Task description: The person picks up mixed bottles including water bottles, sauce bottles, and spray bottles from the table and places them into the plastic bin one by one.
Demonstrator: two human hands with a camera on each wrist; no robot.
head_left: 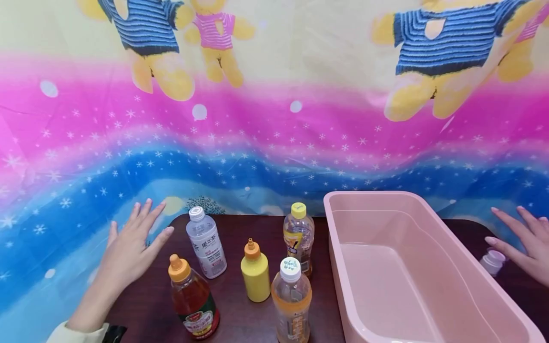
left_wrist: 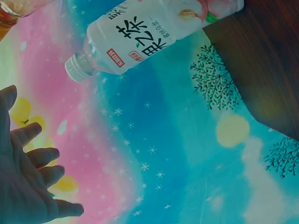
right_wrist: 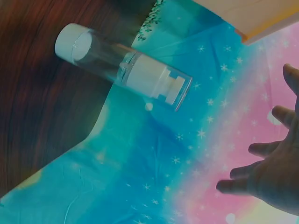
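Note:
My left hand [head_left: 133,245] hovers with spread fingers at the table's left side, holding nothing. Nearest to it stand a drink bottle with a white cap [head_left: 207,243] and a red-brown syrup bottle with an orange cap [head_left: 195,300]. At the far right, my right hand [head_left: 525,245] is raised with its fingers apart, also holding nothing. Beside it a small clear pump bottle [right_wrist: 107,58] stands on the table; in the head view mostly its top shows. Between the hands stand a yellow squeeze bottle [head_left: 256,276], a yellow-capped bottle [head_left: 299,236] and a white-capped clear bottle [head_left: 291,305].
A pink plastic tub [head_left: 336,267] stands right of the bottles, its rim higher than the table top. The dark wooden table [head_left: 240,319] has a rounded far edge. Directly behind it hangs a patterned cloth [head_left: 274,119] with bears and snowflakes.

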